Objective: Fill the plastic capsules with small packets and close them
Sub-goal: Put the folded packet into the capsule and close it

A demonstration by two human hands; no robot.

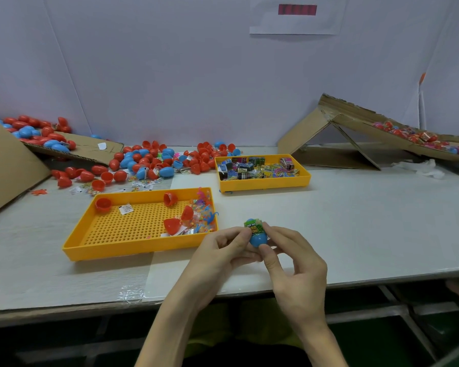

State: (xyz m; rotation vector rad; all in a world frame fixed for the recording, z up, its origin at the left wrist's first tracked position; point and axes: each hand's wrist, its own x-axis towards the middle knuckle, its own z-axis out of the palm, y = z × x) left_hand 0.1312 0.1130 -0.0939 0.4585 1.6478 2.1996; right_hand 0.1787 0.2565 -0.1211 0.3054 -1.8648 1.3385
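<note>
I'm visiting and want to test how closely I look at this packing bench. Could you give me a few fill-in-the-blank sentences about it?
1. The left hand and the right hand together hold a ____ plastic capsule half.
2. A ____ printed packet sticks out of its open top.
3. The loose capsule halves lying in the near perforated yellow plastic tray are all ____.

Missing words: blue; green; red.

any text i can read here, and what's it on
green packet in the blue capsule half: letters too blurred
paper sheet on wall: red bar blurred, top text cut off
packets in the far tray: too small
white label in the near tray: too small
</note>
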